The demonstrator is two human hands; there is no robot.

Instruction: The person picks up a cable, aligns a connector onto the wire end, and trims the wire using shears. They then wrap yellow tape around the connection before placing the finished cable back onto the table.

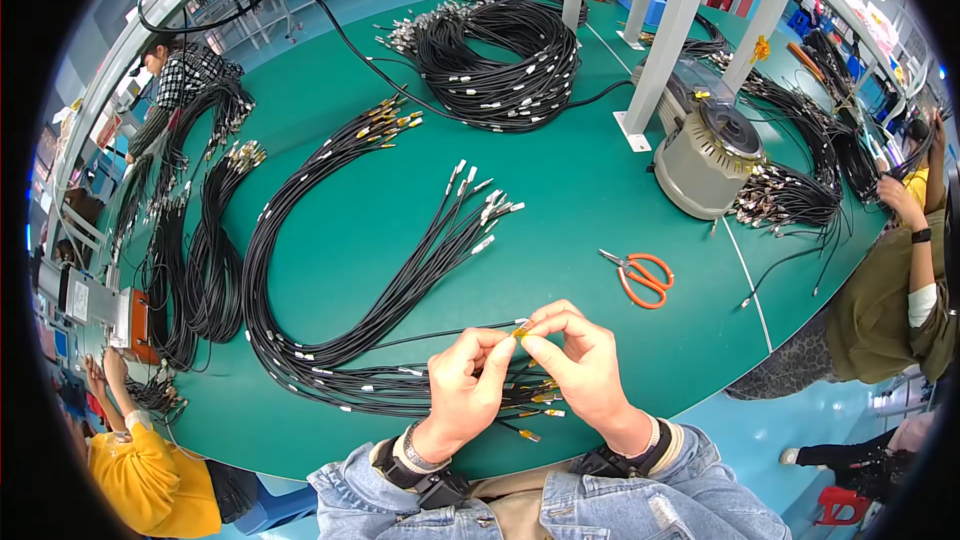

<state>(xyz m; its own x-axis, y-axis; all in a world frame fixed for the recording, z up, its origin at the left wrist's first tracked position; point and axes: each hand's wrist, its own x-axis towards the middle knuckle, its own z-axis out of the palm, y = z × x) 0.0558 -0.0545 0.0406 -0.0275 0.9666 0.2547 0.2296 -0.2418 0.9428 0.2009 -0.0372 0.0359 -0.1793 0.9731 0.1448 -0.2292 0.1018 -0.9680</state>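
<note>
A thin black cable (440,336) is running in from the left to the lower middle of the frame, where its gold tip (519,332) is being pinched between both hands just above the desk (560,210). The left hand (466,382) is closing its grip on the cable right behind the tip; the right hand (578,360) is clamping thumb and forefinger on the tip itself, the two hands' fingertips touching.

Under the hands, a bundle of cables (330,240) is lying in a long loop, its gold ends (535,405) fanning out beneath the wrists and its silver ends (485,205) spreading toward the frame's centre. To the right of the hands, well apart, orange scissors (640,276) are lying flat. Farther up right, a grey round machine (708,155) is standing beside a post. At the top centre a big cable coil (500,55) is resting on the desk. Other people are sitting around the rim: one in yellow (150,475) at lower left, one in olive (890,310) at right.
</note>
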